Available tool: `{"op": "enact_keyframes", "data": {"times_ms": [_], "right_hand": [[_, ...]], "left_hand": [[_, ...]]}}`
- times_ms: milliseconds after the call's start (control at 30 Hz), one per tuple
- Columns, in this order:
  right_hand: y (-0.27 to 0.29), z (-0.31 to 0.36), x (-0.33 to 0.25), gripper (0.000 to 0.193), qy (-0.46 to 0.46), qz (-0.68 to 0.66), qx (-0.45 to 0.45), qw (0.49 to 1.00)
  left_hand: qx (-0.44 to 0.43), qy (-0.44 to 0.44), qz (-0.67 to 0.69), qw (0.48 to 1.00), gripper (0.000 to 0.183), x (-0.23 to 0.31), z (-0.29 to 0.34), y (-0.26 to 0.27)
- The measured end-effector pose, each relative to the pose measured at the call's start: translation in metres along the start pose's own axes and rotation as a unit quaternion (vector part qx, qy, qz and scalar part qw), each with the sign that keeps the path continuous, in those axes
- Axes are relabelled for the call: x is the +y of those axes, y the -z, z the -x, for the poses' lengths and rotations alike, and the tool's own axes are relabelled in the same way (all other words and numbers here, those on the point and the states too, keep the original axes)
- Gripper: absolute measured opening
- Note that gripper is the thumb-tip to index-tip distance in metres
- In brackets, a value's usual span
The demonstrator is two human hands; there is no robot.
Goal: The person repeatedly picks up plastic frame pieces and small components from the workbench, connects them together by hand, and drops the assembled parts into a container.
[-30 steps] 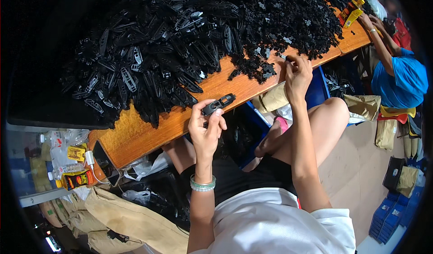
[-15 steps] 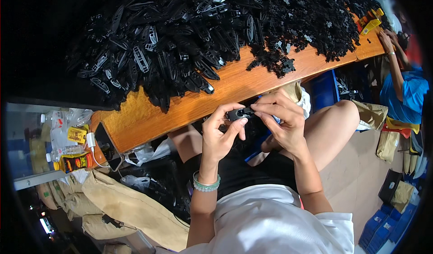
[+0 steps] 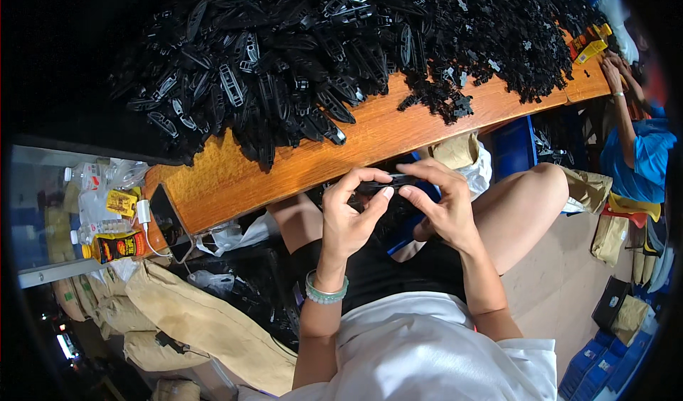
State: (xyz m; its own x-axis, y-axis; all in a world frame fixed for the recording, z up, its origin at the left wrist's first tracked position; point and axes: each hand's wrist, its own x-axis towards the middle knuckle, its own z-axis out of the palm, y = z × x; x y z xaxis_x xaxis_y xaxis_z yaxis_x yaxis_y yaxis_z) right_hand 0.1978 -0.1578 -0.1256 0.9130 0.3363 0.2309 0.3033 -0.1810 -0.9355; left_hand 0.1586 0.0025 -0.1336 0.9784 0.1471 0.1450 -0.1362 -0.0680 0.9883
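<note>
Between my two hands, just off the table's near edge, is a narrow black plastic part (image 3: pixel 388 183). My left hand (image 3: pixel 348 212) pinches its left end between thumb and fingers. The thumb and fingers of my right hand (image 3: pixel 445 202) close on its right end. Much of the part is covered by fingertips, so its finer shape is hidden. Beyond my hands, a large heap of long black plastic parts (image 3: pixel 231 84) covers the table's left and middle. A heap of small black clip-like pieces (image 3: pixel 512 45) lies to the right, with a few strays (image 3: pixel 459 102) near the edge.
The wooden table (image 3: pixel 213 187) runs diagonally ahead of me. Bottles (image 3: pixel 121 246), a white charger and a phone (image 3: pixel 167 216) sit at its left end. A blue bin (image 3: pixel 516 152) and brown sack (image 3: pixel 459 150) stand below. A co-worker in a blue shirt (image 3: pixel 640 155) works at right.
The black part has turned in my hands and now shows a narrower, darker side. My right fingers have spread further along it. The view has shifted slightly.
</note>
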Motion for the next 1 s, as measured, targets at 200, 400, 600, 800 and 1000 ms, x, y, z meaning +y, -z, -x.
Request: {"op": "enact_keyframes", "data": {"times_ms": [200, 400, 600, 800, 1000], "right_hand": [[0.006, 0.005, 0.013, 0.016, -0.052, -0.007, -0.046, 0.998], [0.015, -0.015, 0.028, 0.015, 0.066, 0.147, 0.003, 0.987], [0.013, -0.074, 0.044, 0.026, 0.174, 0.427, 0.113, 0.880], [0.006, -0.084, 0.053, 0.023, 0.197, 0.446, 0.090, 0.869], [-0.005, -0.074, 0.062, 0.021, 0.212, 0.368, 0.066, 0.903]], "left_hand": [[-0.058, 0.095, 0.044, 0.993, 0.016, -0.002, 0.004, 0.001], [0.120, -0.177, -0.476, 0.853, 0.020, -0.023, -0.033, 0.012], [0.137, -0.156, -0.564, 0.799, 0.023, -0.025, -0.035, 0.007], [0.136, -0.171, -0.551, 0.805, 0.025, -0.032, -0.014, 0.017], [0.198, -0.090, -0.516, 0.829, 0.028, -0.035, -0.022, 0.025]]}}
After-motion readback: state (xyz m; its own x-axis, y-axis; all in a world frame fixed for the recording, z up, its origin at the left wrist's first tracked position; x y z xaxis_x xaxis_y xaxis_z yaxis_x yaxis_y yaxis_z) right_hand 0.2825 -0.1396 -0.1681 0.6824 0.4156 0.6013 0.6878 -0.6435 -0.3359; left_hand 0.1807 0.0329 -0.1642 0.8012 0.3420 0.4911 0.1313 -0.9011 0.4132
